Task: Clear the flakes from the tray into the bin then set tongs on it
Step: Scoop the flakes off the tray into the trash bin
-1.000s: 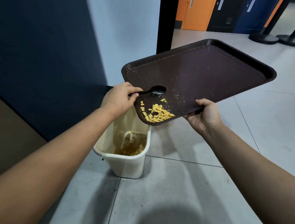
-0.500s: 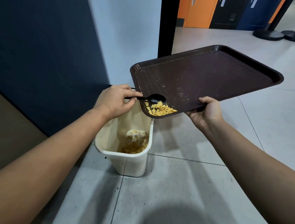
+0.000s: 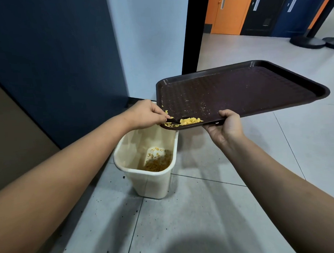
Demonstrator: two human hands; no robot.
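Tray (image 3: pixel 246 88) held tilted over the bin (image 3: pixel 145 184), low corner toward 7 o'clock, directly above the bin's mouth. Long axis from that corner up toward 2 o'clock; far end highest. Looks rigid and light, moulded plastic with a raised rim and textured floor; should not flex under a one-handed hold, though a grip on one long edge leaves the far end levering downward. Best taken at the rim, thumb on top and fingers beneath, as done here.

Right hand (image 3: pixel 226 126) clamped on the near long rim, at about 6 o'clock of the tray. Left hand (image 3: pixel 146 114) pinching the handle of a black spoon (image 3: pixel 176 121), bowl lying among the flakes (image 3: pixel 190 121).

Flakes heaped in the low corner, a few at the rim by the left hand. Dry, brittle, nearly weightless; likely to scatter or cling as crumbs to the textured floor rather than slide off cleanly. Fine crumbs dotted across the tray's middle. More flakes already in the bin's bottom.

Scraping step judged nearly finished; tongs not in view.
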